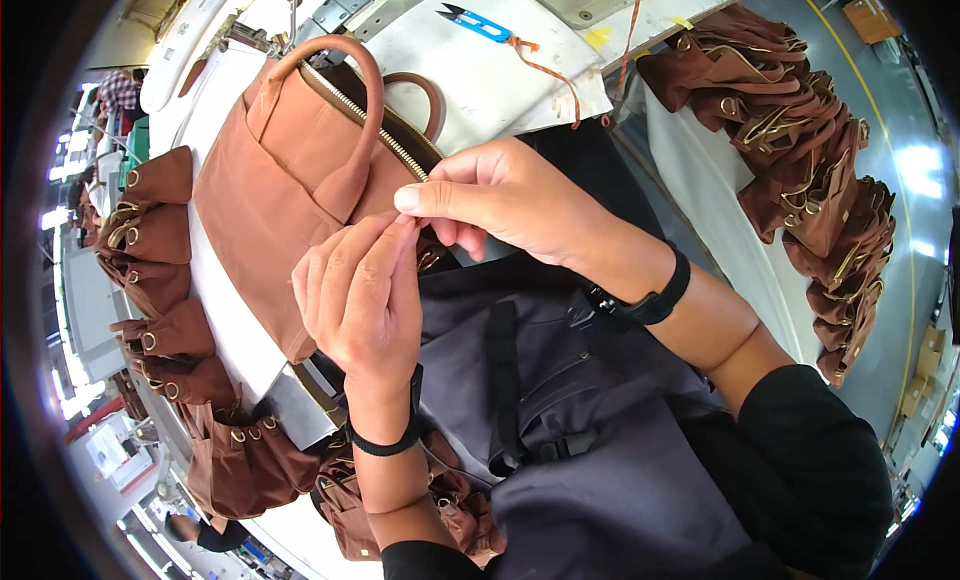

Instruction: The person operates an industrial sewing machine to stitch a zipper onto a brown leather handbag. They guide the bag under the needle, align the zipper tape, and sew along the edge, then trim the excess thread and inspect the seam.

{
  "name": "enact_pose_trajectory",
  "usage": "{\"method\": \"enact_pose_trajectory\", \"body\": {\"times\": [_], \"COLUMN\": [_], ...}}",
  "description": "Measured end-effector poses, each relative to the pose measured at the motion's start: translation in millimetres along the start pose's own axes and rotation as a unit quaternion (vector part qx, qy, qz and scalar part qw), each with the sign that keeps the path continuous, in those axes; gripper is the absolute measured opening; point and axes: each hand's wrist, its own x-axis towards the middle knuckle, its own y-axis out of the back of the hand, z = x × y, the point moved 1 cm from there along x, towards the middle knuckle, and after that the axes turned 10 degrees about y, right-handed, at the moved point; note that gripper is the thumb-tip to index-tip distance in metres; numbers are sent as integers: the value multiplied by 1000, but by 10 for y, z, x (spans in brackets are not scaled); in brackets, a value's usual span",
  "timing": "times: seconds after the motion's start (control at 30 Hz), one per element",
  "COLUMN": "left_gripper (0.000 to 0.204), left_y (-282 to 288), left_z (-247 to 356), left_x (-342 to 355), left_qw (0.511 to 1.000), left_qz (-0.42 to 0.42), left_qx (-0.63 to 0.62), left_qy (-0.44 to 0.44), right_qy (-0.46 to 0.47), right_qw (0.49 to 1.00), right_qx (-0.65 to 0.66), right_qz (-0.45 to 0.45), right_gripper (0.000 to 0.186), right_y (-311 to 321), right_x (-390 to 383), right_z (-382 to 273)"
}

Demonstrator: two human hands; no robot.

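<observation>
At far left we see a row of small brown fabric pieces with brass rings (150, 245) draped along the table edge, apparently waiting. Next lies the tan-brown fabric handbag with looped handles (285, 170), its brass zipper (375, 130) open. Our left hand (360, 295) and right hand (505, 200) meet at the zipper's end, both pinching something thin, probably a thread, too small to tell. Blue thread snips (478, 22) lie untouched on the white table (490, 90). At right, a heap of brown fabric parts with brass hardware (810, 170); cardboard boxes (925, 365) stand beyond on the floor.

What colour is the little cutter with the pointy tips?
The thread snips are blue with black tips, seen in the head view.
</observation>
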Motion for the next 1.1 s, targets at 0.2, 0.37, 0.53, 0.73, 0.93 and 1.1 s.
{"method": "enact_pose_trajectory", "body": {"times": [0.2,0.37,0.53,0.73,0.93,1.1], "left_gripper": [20,23,31,37,47,29], "left_y": [-11,64,320,221,643,1133], "left_z": [-39,0,37,155,65,-352], "left_x": [-43,-21,251,1020,946,564], "left_qw": [1000,1000,995,936,943,882], "left_qz": [-5,-20,-91,-191,-98,-75], "left_qx": [-4,-4,41,250,301,462], "left_qy": [-16,-17,14,-159,-97,54], "right_qy": [38,58,91,131,208,198], "right_qw": [999,995,992,991,976,976], "right_qx": [1,82,85,42,64,93], "right_qz": [-17,0,-10,0,15,-2], "right_gripper": [30,27,31,34,37,32], "right_y": [10,-45,-130,-140,-216,-234], "right_x": [-15,-71,-87,-105,-74,-86], "right_z": [45,188,172,133,269,211]}}
